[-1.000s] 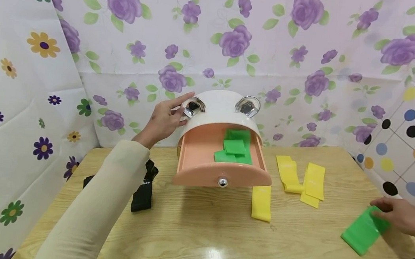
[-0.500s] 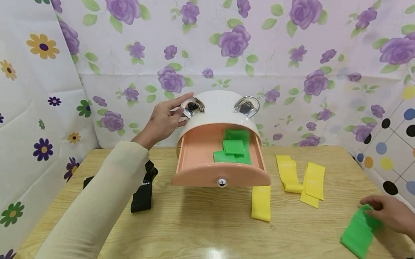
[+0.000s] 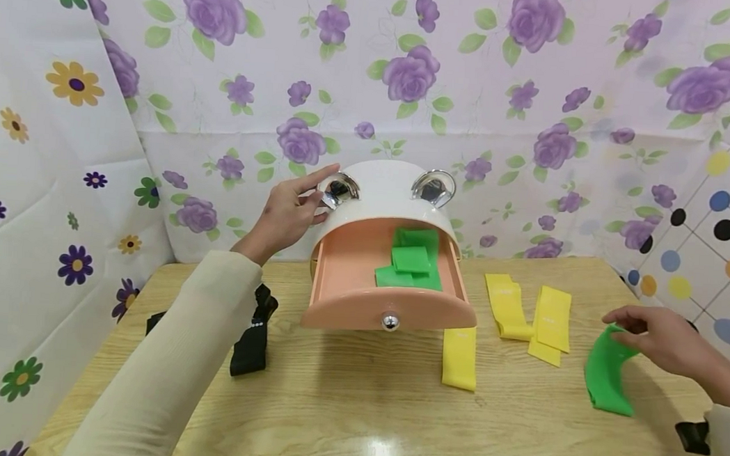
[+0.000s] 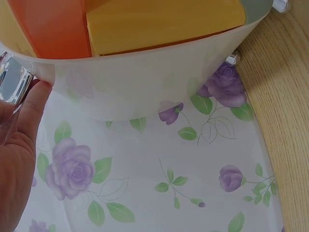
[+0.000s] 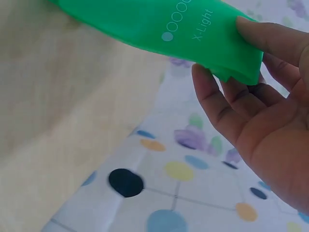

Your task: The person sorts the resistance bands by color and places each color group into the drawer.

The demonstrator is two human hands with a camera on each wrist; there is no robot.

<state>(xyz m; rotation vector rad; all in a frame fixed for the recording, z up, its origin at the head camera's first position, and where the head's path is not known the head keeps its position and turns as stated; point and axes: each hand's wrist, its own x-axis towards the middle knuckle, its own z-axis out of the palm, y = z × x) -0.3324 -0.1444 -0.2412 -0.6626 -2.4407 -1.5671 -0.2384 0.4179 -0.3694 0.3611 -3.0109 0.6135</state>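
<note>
A white storage box (image 3: 386,187) with two silver eyes stands at the table's middle, its peach drawer (image 3: 335,313) pulled out. Several folded green bands (image 3: 410,259) lie at the drawer's right side. My left hand (image 3: 291,209) holds the box's left silver eye (image 3: 341,187), thumb and fingers around it; the left wrist view shows the same eye (image 4: 14,79) between them. On the right, my right hand (image 3: 666,337) pinches one end of a green resistance band (image 3: 603,375), which hangs down bent. "X-Light" is printed on this band (image 5: 193,29) in the right wrist view.
Yellow bands (image 3: 507,306) lie right of the box, and another yellow band (image 3: 459,359) lies partly under the drawer front. Black bands (image 3: 250,346) lie left of it, partly behind my left sleeve. Floral cloth (image 3: 412,70) hangs behind the wooden table (image 3: 303,419).
My right hand has moved left and up, raising the green band's held end from the table. My left hand and the drawer have stayed put.
</note>
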